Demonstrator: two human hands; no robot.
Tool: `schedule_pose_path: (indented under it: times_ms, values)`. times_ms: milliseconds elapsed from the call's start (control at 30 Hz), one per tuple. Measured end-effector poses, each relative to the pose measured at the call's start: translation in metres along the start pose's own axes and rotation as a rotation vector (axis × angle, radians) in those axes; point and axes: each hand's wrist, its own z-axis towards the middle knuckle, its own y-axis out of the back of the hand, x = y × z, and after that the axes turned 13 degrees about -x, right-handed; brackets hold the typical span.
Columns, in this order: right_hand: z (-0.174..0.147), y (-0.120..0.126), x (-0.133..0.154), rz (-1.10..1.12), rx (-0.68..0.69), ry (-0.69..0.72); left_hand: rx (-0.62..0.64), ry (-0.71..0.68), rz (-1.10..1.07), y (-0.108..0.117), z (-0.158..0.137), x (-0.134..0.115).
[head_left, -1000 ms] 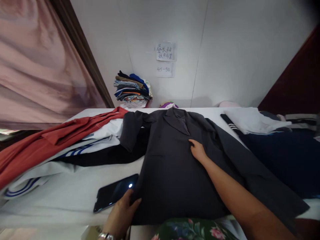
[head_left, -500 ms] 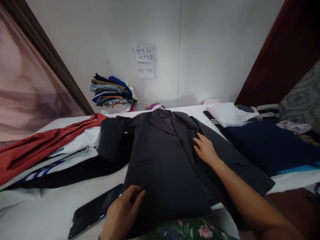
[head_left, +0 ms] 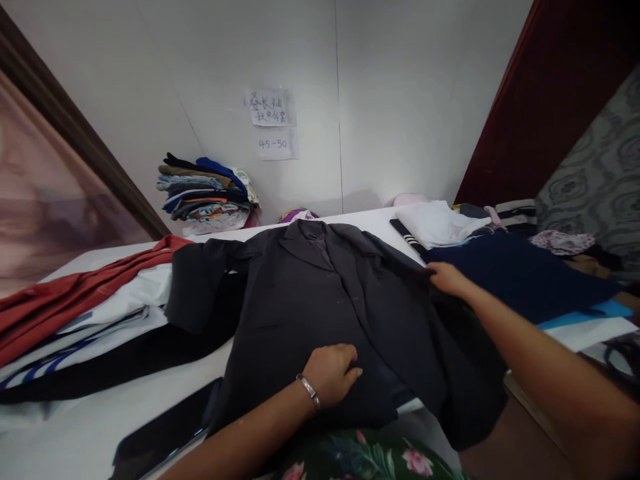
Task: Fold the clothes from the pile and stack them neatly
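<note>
A dark grey suit jacket [head_left: 300, 313] lies front up on the white table, collar toward the wall. One sleeve [head_left: 195, 287] is bent out at the left, over other clothes. My right hand [head_left: 447, 279] is closed on the cloth of the jacket's right side, near the sleeve, lifting it so that it drapes over the front edge. Above the lower front of the jacket is my left hand [head_left: 334, 373], fingers loosely bent and thumb apart, holding nothing. A silver bracelet [head_left: 309, 391] circles that wrist.
Left of the jacket lie a red garment [head_left: 95, 283], white and black clothes, and a dark phone-like device [head_left: 167, 427]. A folded stack [head_left: 207, 197] stands by the wall. Navy cloth [head_left: 520, 273] and a white garment [head_left: 437, 223] lie to the right. Paper notes [head_left: 273, 107] hang on the wall.
My right hand has moved right and grasped the jacket's side, pulling it up. My left hand has moved right from near the device to over the jacket's lower front. The view has shifted right.
</note>
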Motion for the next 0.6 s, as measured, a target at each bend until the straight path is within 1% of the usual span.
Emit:
schedule_pose_path:
  times_ms: [33, 67, 133, 167, 200, 233, 267, 300, 333, 367, 400, 500, 533, 600]
  values:
    - [0.025, 0.016, 0.002, -0.048, -0.002, -0.01, 0.03, 0.004, 0.013, -0.003, 0.001, 0.0]
    - [0.05, 0.033, 0.005, -0.098, -0.036, -0.024, 0.049, 0.009, 0.024, -0.005, 0.001, 0.001]
    - [0.094, 0.067, 0.012, -0.185, -0.157, -0.043, 0.064, 0.03, 0.035, -0.007, 0.002, 0.002]
    - [0.11, 0.08, 0.017, -0.212, -0.221, -0.042, 0.063, 0.045, 0.032, -0.008, 0.004, 0.003]
    - [0.119, 0.088, 0.022, -0.24, -0.295, -0.006, 0.059, 0.06, 0.02, -0.008, 0.006, 0.004]
    - [0.123, 0.091, 0.028, -0.254, -0.345, 0.073, 0.05, 0.076, 0.004, -0.008, 0.009, 0.005]
    - [0.119, 0.087, 0.034, -0.247, -0.361, 0.17, 0.037, 0.092, -0.014, -0.007, 0.013, 0.007]
    - [0.108, 0.078, 0.038, -0.213, -0.33, 0.281, 0.018, 0.109, -0.034, -0.007, 0.019, 0.01]
    - [0.093, 0.064, 0.042, -0.152, -0.266, 0.382, -0.004, 0.127, -0.052, -0.006, 0.026, 0.012]
    - [0.072, 0.046, 0.043, -0.072, -0.181, 0.444, -0.029, 0.146, -0.069, -0.005, 0.034, 0.016]
    - [0.05, 0.028, 0.042, 0.013, -0.056, 0.474, -0.057, 0.162, -0.085, -0.003, 0.044, 0.019]
    - [-0.02, -0.021, 0.028, 0.184, 0.292, 0.45, -0.179, 0.184, -0.091, 0.004, 0.083, 0.027]
    - [-0.039, -0.032, 0.022, 0.223, 0.378, 0.446, -0.232, 0.185, -0.066, 0.006, 0.099, 0.029]
    - [-0.072, -0.046, 0.009, 0.237, 0.49, 0.472, -0.328, 0.186, 0.02, 0.011, 0.132, 0.032]
